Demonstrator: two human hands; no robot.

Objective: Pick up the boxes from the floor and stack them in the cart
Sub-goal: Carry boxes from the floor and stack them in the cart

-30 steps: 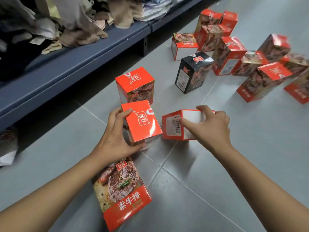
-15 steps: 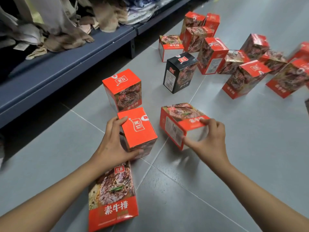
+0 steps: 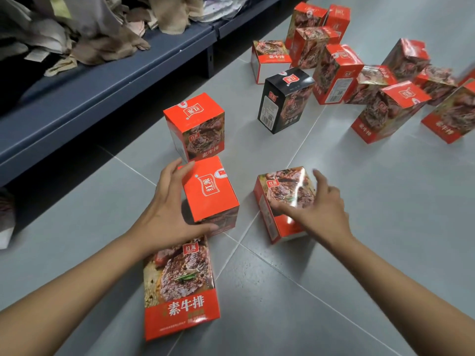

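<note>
Nearer us than the black box (image 3: 285, 98), our left hand (image 3: 174, 214) clasps an upright red box (image 3: 210, 191) with fingers spread. Our right hand (image 3: 321, 209) grips a second red box (image 3: 285, 199) just beside it, thumb splayed across its face.

Grey tiled floor (image 3: 359, 227) — dark blue shelf (image 3: 102, 93) piled with cloth (image 3: 102, 34).
</note>
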